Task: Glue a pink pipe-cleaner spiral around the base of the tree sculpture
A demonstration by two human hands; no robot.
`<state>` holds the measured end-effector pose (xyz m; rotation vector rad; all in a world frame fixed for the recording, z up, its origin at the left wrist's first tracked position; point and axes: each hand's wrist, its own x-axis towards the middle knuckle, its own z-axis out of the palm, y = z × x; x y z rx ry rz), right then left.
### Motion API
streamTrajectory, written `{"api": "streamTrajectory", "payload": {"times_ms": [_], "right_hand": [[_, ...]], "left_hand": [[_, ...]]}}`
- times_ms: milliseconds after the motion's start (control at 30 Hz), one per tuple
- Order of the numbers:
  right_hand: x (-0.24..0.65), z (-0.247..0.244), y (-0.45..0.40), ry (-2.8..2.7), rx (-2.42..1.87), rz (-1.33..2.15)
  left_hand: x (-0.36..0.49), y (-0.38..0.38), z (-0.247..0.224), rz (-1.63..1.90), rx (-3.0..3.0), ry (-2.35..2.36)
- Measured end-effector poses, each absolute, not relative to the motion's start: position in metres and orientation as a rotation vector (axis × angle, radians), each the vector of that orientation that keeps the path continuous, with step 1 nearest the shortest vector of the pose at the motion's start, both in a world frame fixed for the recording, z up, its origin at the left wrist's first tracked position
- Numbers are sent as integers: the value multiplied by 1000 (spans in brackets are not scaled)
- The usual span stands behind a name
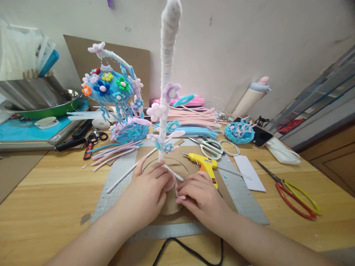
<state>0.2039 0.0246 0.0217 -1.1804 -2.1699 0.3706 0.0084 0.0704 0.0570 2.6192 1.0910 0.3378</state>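
A tall white stem (167, 55), wrapped in fuzzy pipe cleaner, stands upright with pink, purple and blue flowers along its lower half. Its foot rests inside a circle drawn on brown cardboard (205, 212). My left hand (149, 184) curls around the base, its fingers closed on a pink pipe cleaner (170, 183) that loops beside the stem. Between the thumb and fingers of my right hand (205, 195) is the free end of that same pipe cleaner. Behind my right hand lies a yellow glue gun (203, 164).
Red-and-yellow-handled scissors (298, 199) lie at right, near white card (251, 173). Behind are pale-handled scissors (210, 148) and pipe cleaner bundles (194, 118). A blue flowered lamp-like piece (111, 88) stands back left, near black scissors (97, 136). A black cord (191, 251) crosses the front.
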Motion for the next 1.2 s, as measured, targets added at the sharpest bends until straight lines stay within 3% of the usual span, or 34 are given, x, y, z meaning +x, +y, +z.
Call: {"api": "streamTrajectory", "payload": {"times_ms": [233,533,733,1200], "right_hand": [[197,17,20,-2181,-1148,253],[205,29,20,-2225,-1164,409],[213,45,40,-2302,-1385,257],[214,30,48,-2575,-1286,192]], "left_hand": [[8,65,65,300,2600,1058],[12,56,58,193,2681,1083],[11,57,57,194,2708,1079],[11,56,57,164,2699,1088]]}}
